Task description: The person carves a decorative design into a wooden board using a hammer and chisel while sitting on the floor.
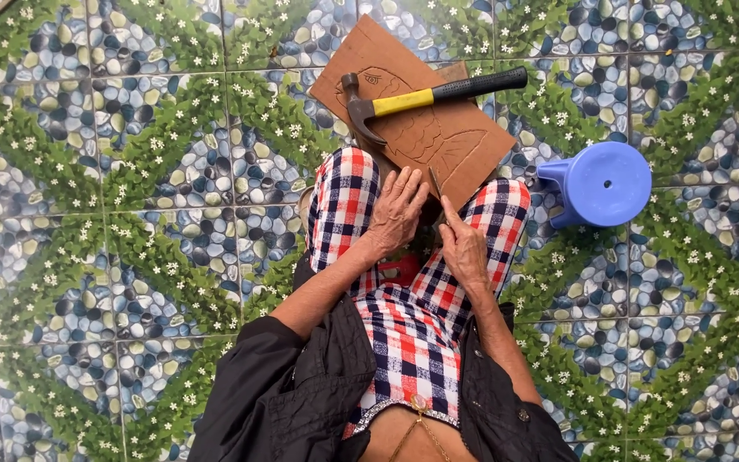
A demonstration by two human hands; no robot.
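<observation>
1. While the person sits over a tiled floor patterned with pebbles and green leaves, both hands meet between the knees at the near edge of a brown wooden board.
2. The left hand lies palm down with its fingers spread apart, resting on the checked trouser knee and just touching the lower edge of the board; it grips nothing.
3. The right hand is closed around a thin metal chisel, whose blade points up toward the board's near edge.
4. The board lies tilted on the floor in front of the knees, with a fish outline cut into its surface.
5. A claw hammer with a yellow and black handle lies across the board, its head to the left, well apart from both hands.
6. A small blue plastic stool stands on the floor just to the right of the right knee, beside the board.
7. The person wears red, white and dark checked clothes with a black jacket open over them.
</observation>
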